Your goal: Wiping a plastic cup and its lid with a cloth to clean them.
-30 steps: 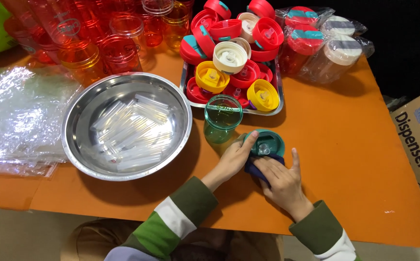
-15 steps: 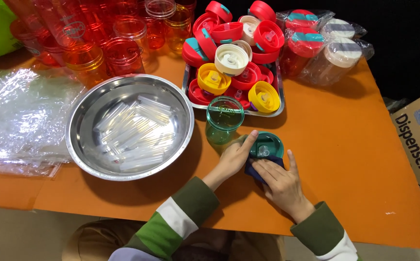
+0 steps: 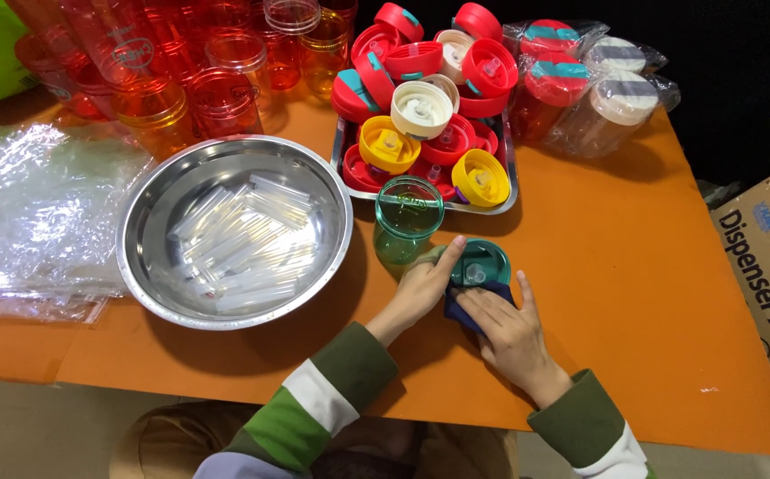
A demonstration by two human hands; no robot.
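Observation:
A teal round lid (image 3: 480,263) lies on the orange table (image 3: 633,293) near its front edge. My left hand (image 3: 422,288) holds the lid's left side with thumb and fingers. My right hand (image 3: 507,330) presses a dark blue cloth (image 3: 461,310) against the lid's near side. Just behind the lid stands a green transparent cup (image 3: 407,218), upright and without a lid, close to my left hand's fingertips.
A steel bowl (image 3: 141,239) with several clear plastic tubes sits at left. A metal tray (image 3: 501,205) holds several red, yellow and cream lids. Red and orange cups stand at the back left, wrapped cups at back right, plastic bags far left, a cardboard box at right.
Both hands stay at the teal lid; my right hand with the cloth has shifted slightly over it. Nothing else has moved.

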